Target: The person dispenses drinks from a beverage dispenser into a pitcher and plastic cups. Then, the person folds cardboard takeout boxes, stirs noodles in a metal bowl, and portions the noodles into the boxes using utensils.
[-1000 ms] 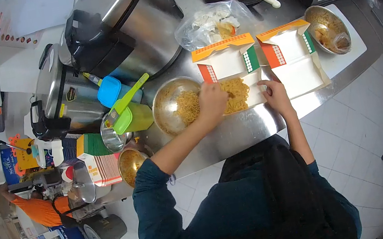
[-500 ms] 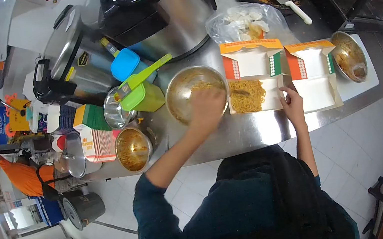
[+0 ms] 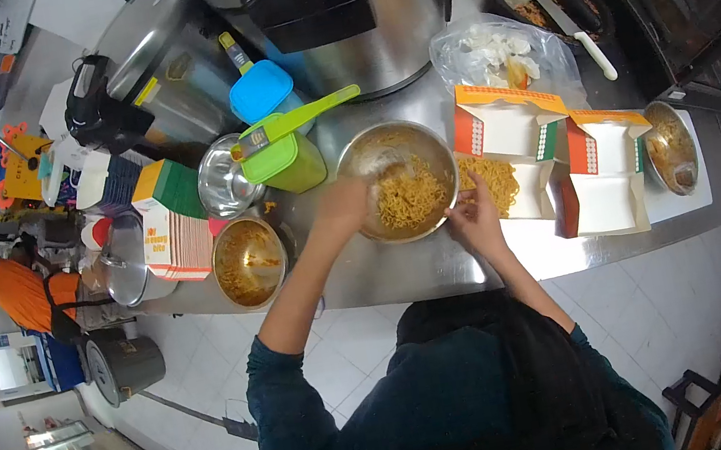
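A metal mixing bowl (image 3: 358, 151) with yellow noodles (image 3: 413, 197) in it stands on the steel counter between my hands. My left hand (image 3: 342, 211) is closed at the bowl's left rim, its fingertips partly hidden. On the lower right rim, the thumb and fingers of my right hand (image 3: 477, 222) pinch the edge. Just beyond that hand is an open takeaway box (image 3: 526, 190) with noodles in its left part, partly covered by the bowl and hand. Another open takeaway box (image 3: 605, 195), with no food visible inside, sits to its right.
More metal bowls, one sauce-stained (image 3: 250, 263) and one with food (image 3: 671, 144), flank the work area. Behind are a green container (image 3: 288, 163), large cookers (image 3: 401, 8), a plastic bag (image 3: 499, 54) and a knife (image 3: 576, 31) on a black pan. A person in orange (image 3: 18, 287) stands far left.
My left hand has come out of the bowl to its left rim, uncovering the noodles. My right hand has gone from the takeaway box's right edge to the bowl's rim. The view has shifted.
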